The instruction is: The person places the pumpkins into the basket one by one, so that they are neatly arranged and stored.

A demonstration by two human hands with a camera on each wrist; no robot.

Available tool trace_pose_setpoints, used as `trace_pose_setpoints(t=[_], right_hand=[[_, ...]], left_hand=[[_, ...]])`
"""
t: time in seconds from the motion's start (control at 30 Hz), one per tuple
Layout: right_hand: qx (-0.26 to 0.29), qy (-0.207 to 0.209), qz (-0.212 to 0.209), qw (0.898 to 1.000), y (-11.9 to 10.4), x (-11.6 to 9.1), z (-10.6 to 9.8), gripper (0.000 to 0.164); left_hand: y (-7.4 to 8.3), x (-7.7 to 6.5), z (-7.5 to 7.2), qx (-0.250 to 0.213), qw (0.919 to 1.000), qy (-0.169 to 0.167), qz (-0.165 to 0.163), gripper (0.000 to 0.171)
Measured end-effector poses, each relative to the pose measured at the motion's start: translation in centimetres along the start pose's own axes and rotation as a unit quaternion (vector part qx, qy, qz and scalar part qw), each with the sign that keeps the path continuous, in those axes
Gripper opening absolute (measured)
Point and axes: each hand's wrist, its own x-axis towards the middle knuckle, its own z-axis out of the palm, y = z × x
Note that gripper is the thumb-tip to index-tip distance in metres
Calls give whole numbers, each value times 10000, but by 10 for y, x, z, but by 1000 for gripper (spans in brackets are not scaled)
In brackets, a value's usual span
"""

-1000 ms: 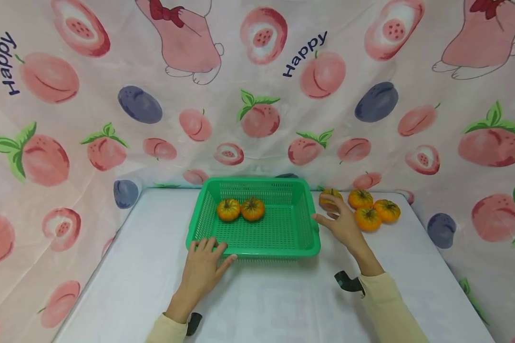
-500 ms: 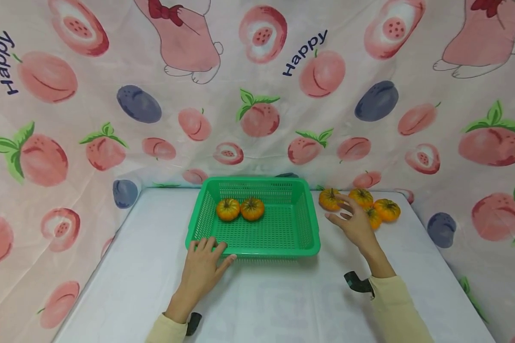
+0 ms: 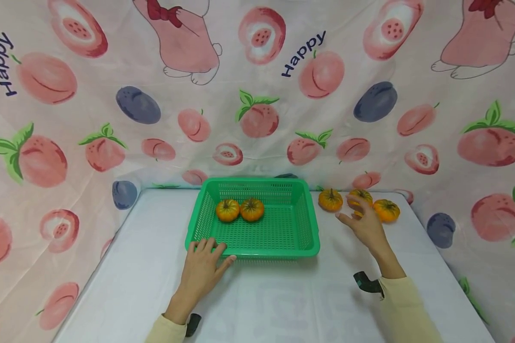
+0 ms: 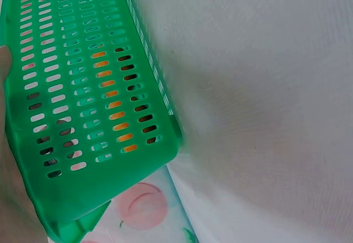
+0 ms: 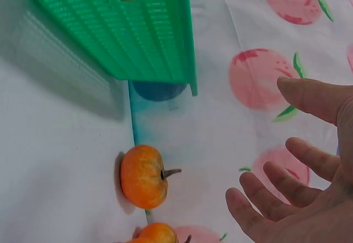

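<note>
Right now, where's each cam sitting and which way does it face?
Head: on the person's head, facing forward and down at the green basket, pumpkins and printed backdrop; left hand, right hand and sleeves show.
Left wrist: facing the basket's slotted outer wall and the white table; part of the left hand at the left edge.
Right wrist: facing the basket's outside, pumpkins and backdrop; right hand at right.
Shared, head and right wrist: basket, right hand, pumpkins outside the basket.

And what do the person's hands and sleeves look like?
Left hand and right hand: bare, no gloves. Left sleeve and right sleeve: pale yellow-beige, plain. A dark left wrist piece and a bent, dark right wrist piece show by the cuffs. No cables visible.
</note>
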Motion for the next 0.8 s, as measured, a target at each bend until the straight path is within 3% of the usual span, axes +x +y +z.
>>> trace_pose_setpoints(t=[0.8], right_hand=[[-46,571,418,9975,34,2,-19,70]], left_hand=[[1,0,-1,-70,10000,50,-18,34]])
